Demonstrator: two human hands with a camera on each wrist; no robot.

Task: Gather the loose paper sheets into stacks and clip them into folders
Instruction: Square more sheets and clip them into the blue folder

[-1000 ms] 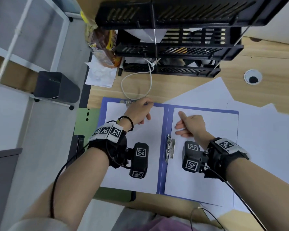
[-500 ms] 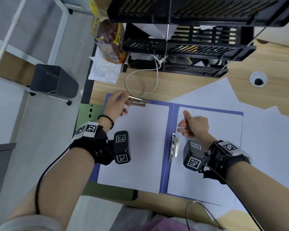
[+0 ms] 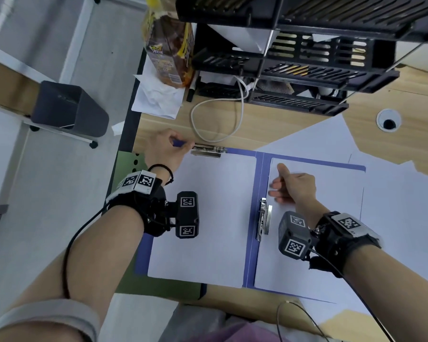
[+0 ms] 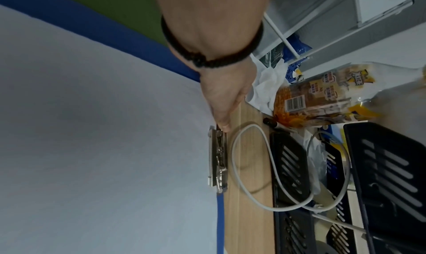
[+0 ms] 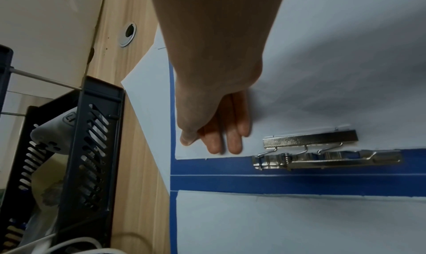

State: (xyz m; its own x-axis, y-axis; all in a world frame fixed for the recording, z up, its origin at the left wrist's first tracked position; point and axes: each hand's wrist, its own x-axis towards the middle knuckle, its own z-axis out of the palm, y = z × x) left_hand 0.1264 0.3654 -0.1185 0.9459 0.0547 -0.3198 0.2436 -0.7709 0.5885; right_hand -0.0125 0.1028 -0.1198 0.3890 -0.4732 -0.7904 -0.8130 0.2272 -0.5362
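Note:
An open blue folder (image 3: 259, 183) lies on the desk. One white sheet stack (image 3: 208, 218) fills its left half, under a metal top clip (image 3: 209, 151) (image 4: 218, 159). My left hand (image 3: 187, 144) (image 4: 222, 124) is at that clip's left end, fingers curled, fingertips pinching the lever. Another stack (image 3: 319, 255) lies on the right half, beside a metal side clip (image 3: 264, 218) (image 5: 322, 152) at the spine. My right hand (image 3: 279, 186) (image 5: 219, 141) presses straight fingers flat on this stack just above the side clip, thumb stretched out.
Loose white sheets (image 3: 393, 206) spread under and right of the folder. A black tray rack (image 3: 294, 70), a looped white cable (image 3: 232, 119), a bread bag (image 3: 171, 45) and crumpled tissue (image 3: 156, 99) sit behind. A green folder (image 3: 124, 169) pokes out at the desk's left edge.
My left hand slid left from the middle of the top clip to its left end, uncovering the clip. The right hand stayed pressed on the right stack.

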